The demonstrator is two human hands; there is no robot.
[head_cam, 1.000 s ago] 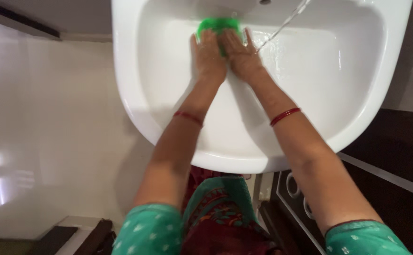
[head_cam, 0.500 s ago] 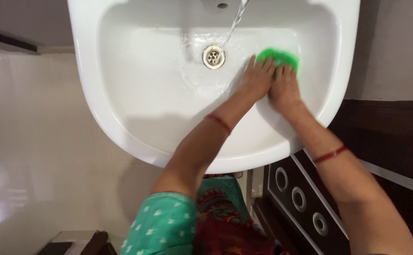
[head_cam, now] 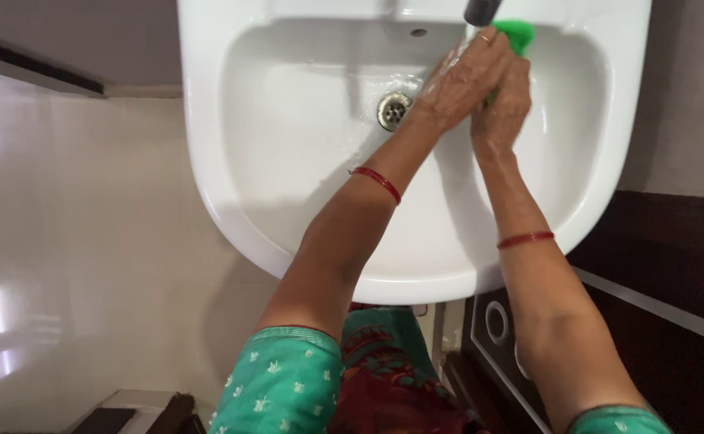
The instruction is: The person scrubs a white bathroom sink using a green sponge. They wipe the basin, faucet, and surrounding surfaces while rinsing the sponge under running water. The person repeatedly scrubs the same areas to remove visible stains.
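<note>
— So where has the green scrubber (head_cam: 515, 34) got to now?

— Up at the far right of the white basin (head_cam: 231, 209), just under the dark tap spout (head_cam: 481, 10). Half a second ago it was lower on the right wall; a second ago it was at the far wall, left of the water stream.

— And both hands are on it?

— Yes. The left hand (head_cam: 460, 80) lies over the right hand (head_cam: 503, 108), fingers curled and pressing the scrubber against the far rim. Only its green tip shows past the fingers.

— The drain (head_cam: 394, 110)?

— Left of the hands, uncovered, with wet porcelain around it.

— So what does the shift mean?

— Judging from it, the scrubbing has worked across the far wall and right side and now reaches the area round the tap.
</note>
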